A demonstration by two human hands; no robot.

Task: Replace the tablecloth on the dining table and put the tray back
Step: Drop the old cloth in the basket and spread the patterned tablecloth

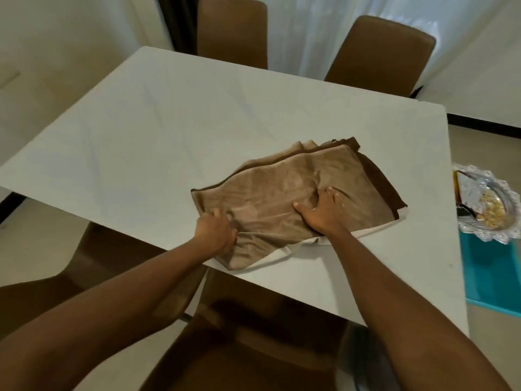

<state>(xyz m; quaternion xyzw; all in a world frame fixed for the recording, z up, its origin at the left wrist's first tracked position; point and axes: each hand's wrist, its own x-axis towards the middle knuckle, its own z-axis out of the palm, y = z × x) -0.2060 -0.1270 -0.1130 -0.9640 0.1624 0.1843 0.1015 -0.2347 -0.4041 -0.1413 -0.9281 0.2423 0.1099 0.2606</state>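
A folded tan tablecloth (270, 193) with a dark brown border lies on the white dining table (169, 131), near its front edge. My left hand (215, 231) grips the cloth's near left corner, fingers curled into the fabric. My right hand (322, 210) lies on the middle of the cloth with its fingers bent into it, bunching a fold. A silver ornate tray (490, 204) holding packets and small yellowish pieces sits off the table's right side, on a teal surface (490, 275).
Two brown chairs (232, 29) (380, 55) stand at the table's far side, before white curtains. Two more brown chairs (248, 334) are tucked under the near edge below my arms. Beige floor shows to the right.
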